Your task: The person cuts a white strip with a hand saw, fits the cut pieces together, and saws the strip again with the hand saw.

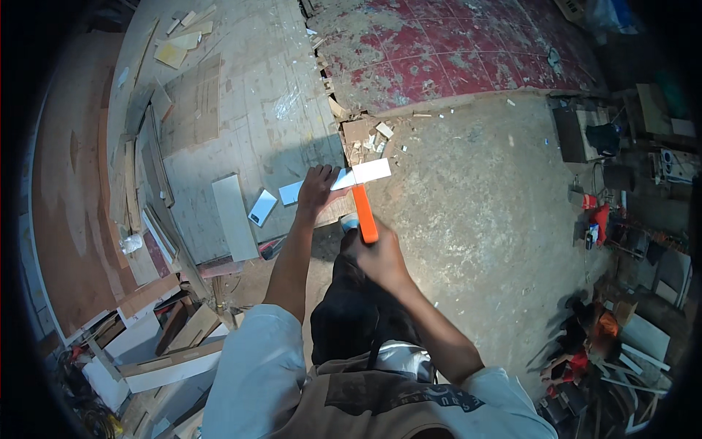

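Observation:
A narrow white board strip (371,171) lies across the right edge of the wooden work surface, its right end jutting out beyond it. My left hand (318,189) presses down on the strip near its middle, fingers bent over it. My right hand (382,257) is closed around the near end of a long orange saw-like tool (364,212). The tool's far end meets the strip just right of my left hand; its blade, if any, is hard to make out. A light-coloured phone (262,208) lies left of the strip.
A loose plank (235,217) lies beside the phone. Wood offcuts (382,132) litter the floor past the strip. Boards and scraps (175,340) are piled at lower left. Tools and clutter (596,219) line the right side, with a person (585,329) at lower right.

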Available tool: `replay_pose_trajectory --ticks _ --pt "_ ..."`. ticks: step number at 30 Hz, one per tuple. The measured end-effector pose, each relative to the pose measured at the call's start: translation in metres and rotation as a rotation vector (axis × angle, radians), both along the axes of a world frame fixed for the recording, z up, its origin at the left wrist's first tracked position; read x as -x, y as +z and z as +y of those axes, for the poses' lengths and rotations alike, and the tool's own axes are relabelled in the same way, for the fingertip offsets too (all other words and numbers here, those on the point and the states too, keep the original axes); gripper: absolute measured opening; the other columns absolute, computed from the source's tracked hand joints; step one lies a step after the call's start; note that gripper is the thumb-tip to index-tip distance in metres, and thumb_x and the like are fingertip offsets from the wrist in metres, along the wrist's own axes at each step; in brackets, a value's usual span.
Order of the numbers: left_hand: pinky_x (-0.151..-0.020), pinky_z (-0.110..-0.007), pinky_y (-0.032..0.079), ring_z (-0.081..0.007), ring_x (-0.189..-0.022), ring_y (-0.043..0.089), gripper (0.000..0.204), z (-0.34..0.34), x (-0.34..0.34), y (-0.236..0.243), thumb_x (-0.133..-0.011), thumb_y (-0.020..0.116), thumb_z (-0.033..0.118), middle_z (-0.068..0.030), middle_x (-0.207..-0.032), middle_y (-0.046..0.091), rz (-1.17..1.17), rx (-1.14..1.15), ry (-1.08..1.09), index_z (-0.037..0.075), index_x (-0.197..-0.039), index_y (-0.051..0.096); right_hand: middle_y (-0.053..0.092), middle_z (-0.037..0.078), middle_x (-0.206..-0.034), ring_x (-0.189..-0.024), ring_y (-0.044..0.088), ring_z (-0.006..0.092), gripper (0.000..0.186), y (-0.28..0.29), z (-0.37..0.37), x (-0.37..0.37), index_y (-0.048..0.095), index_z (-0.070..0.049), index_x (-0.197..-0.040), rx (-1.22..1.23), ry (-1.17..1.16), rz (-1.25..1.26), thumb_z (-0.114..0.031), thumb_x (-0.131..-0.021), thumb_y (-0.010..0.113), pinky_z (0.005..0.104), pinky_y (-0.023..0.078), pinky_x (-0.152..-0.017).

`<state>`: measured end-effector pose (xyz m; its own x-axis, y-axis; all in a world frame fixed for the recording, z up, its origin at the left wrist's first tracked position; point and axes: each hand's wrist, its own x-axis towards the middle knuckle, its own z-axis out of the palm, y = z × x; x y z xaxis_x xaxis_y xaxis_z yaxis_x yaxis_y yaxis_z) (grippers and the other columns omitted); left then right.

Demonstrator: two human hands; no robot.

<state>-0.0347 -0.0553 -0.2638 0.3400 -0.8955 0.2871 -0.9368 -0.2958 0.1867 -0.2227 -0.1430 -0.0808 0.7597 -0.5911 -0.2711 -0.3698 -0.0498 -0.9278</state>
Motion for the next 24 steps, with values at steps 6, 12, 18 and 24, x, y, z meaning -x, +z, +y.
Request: replay_pose_trajectory --ticks 6,12,18,24 --pt "-0.074 -0.037 0.044 -0.0247 -0.084 0.053 0.060 -0.014 0.003 0.002 -0.069 0.077 0.047 -0.0077 -0.090 0.054 -0.022 0.012 -0.023 0.004 -0.107 0.060 0.055 0.018 -0.066 -0.060 0.053 0.0198 0.010 -0.023 -0.023 -0.012 0.053 0.004 -0.081 -0.008 -0.004 0.080 -0.002 -0.079 0.060 0.0339 0.046 -0.062" --pt "-0.074 -0.037 0.044 -0.0248 -0.085 0.053 0.061 0.002 -0.002 -0.005 -0.067 0.078 0.047 -0.0074 -0.091 0.054 0.011 -0.023 -0.016 0.005 -0.107 0.059 0.059 0.026 -0.072 -0.074 0.066 0.0390 0.009 0.009 0.008 0.013 0.058 0.005 -0.083 0.034 0.037 0.039 -0.003 -0.079 0.060 0.0400 0.049 -0.065" --pt "-0.076 -0.037 0.044 -0.0254 -0.085 0.053 0.062 -0.011 0.002 0.002 -0.066 0.079 0.046 -0.0079 -0.092 0.054 0.002 0.007 -0.028 0.005 -0.107 0.059 0.059 0.025 -0.071 -0.066 0.063 0.0371 0.009 -0.032 -0.022 -0.027 0.057 0.005 -0.082 0.029 0.014 0.118 -0.002 -0.078 0.060 0.0401 0.048 -0.063" --pt "-0.076 -0.037 0.044 -0.0258 -0.086 0.053 0.064 0.000 -0.001 -0.001 -0.065 0.079 0.046 -0.0081 -0.094 0.054 -0.002 0.011 0.004 0.005 -0.109 0.058 0.059 0.025 -0.070 -0.062 0.061 0.0296 0.010 0.004 0.002 0.004 0.056 0.006 -0.081 0.108 0.045 -0.041 -0.002 -0.077 0.061 0.0388 0.048 -0.062"
